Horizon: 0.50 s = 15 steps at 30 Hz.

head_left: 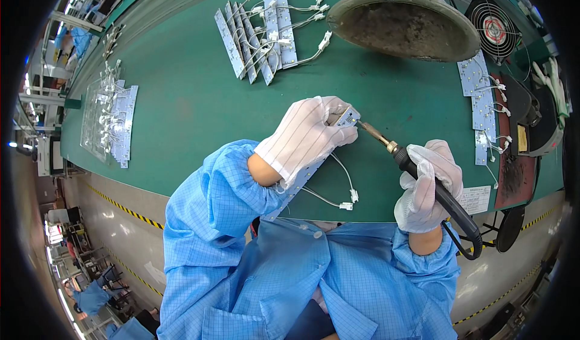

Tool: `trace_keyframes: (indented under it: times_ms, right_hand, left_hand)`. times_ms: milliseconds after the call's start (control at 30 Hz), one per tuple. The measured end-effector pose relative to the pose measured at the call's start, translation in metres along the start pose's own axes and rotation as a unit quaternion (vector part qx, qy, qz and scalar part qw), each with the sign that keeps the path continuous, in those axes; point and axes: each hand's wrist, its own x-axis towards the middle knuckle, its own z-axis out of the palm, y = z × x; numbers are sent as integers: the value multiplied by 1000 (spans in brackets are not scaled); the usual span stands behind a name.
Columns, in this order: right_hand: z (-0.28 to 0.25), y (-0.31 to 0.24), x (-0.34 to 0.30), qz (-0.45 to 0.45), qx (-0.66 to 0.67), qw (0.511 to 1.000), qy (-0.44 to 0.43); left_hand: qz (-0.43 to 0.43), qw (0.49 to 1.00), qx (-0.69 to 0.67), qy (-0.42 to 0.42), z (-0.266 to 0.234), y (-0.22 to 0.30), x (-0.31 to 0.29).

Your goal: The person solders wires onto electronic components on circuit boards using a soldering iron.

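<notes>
My left hand (312, 133), in a white striped glove, is closed around a long white LED strip board (348, 118) and holds it at a slant above the green table. Its upper end sticks out past my fingertips. Two white wires with small plugs (346, 206) hang from the board's side. A soldering iron (411, 165) with a black handle is gripped in my gloved right hand (430, 186). The iron's tip points up and left and is at the board's upper end; whether it touches cannot be made out.
Several wired boards (257, 38) lie stacked at the far middle. More boards stand at the left beside a clear tray (93, 119) and at the right (482, 107). A metal fume hood (405, 26) overhangs the far right, near a round fan (495, 26) and a soldering stand (525, 113).
</notes>
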Motion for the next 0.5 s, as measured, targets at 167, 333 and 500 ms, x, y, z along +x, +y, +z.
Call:
trace_keyframes:
  times_ms: [167, 333, 500]
  right_hand:
    - [3, 0, 0, 5, 4, 1000, 17]
    - [5, 3, -3, 4, 9, 1000, 25]
    - [2, 5, -4, 9, 5, 1000, 13]
  left_hand:
    - [23, 999, 29, -8, -1, -1, 0]
    - [23, 999, 38, -9, -1, -2, 0]
    - [-60, 997, -13, -43, -5, 9, 2]
